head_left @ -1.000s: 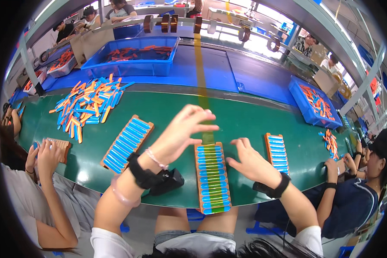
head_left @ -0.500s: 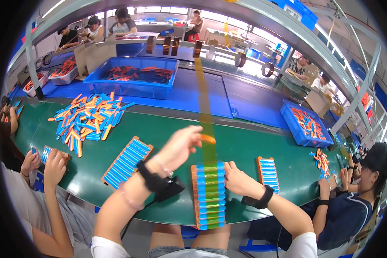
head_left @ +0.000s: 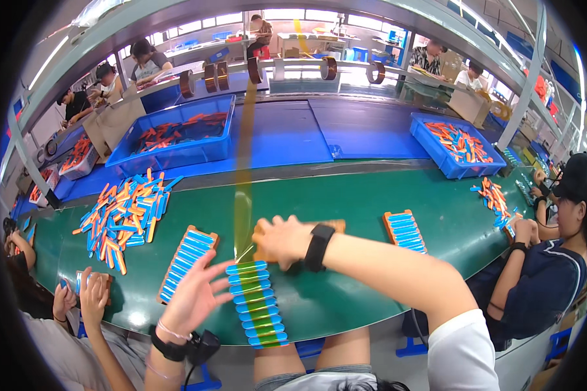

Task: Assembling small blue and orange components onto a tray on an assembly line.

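A row of blue sticks, joined by yellow-amber tape along its middle, lies at the table's near edge. The tape runs up to a roll on the overhead bar. My left hand is open beside the row's left side, fingers spread; whether the tips touch the sticks I cannot tell. Just beyond the row's far end, my right hand closes over an orange-brown holder. That hand is slightly blurred and covers most of the holder.
Filled holders stand left and right on the green table. A pile of blue and orange sticks lies at left. Blue bins stand beyond. Co-workers sit on both sides.
The row of sticks has come out of the orange-brown holder, which is now in my right hand beyond the row. My left hand has drawn back from the tape toward me.
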Motion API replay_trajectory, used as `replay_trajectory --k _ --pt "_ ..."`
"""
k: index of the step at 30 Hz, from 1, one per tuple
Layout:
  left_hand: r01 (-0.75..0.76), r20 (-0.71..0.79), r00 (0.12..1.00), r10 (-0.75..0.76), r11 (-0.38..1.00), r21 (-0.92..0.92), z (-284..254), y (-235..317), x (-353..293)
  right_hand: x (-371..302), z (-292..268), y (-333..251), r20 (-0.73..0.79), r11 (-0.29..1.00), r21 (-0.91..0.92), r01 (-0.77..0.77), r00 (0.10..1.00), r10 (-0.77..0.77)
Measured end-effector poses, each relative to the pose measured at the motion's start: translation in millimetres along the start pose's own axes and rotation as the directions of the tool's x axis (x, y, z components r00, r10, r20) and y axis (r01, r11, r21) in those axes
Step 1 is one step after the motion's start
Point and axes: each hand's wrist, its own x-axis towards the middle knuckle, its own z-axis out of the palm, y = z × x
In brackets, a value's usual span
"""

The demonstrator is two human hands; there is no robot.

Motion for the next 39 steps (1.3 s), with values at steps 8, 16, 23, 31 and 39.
replay_trajectory --k 8,16,23,31,39 --pt "-0.273 -0.122 0.794 0.595 0.529 0.803 -34 -24 -61 -42 49 157 -0.354 0.987 -0.048 -0.152 0.927 0.125" --pt "0.107 -0.156 0.743 0.651 0.115 0.988 -78 -35 -68 -107 39 212 0.077 0.767 -0.057 -0.639 0.763 0.642" --pt "-0.042 -0.047 0.748 0.662 0.117 0.992 -78 -31 -56 -28 15 14 -0.034 0.567 0.818 -0.098 0.975 0.219" --pt "-0.072 0.100 0.849 0.518 -0.073 0.995 -77 -33 -67 -57 4 -21 0.095 -0.260 0.964 -0.064 0.990 0.108" --pt "-0.183 0.142 0.801 0.582 0.012 0.983 -27 -61 -48 -114 -10 -23 -0.128 -0.447 0.844 0.297 0.920 0.371"
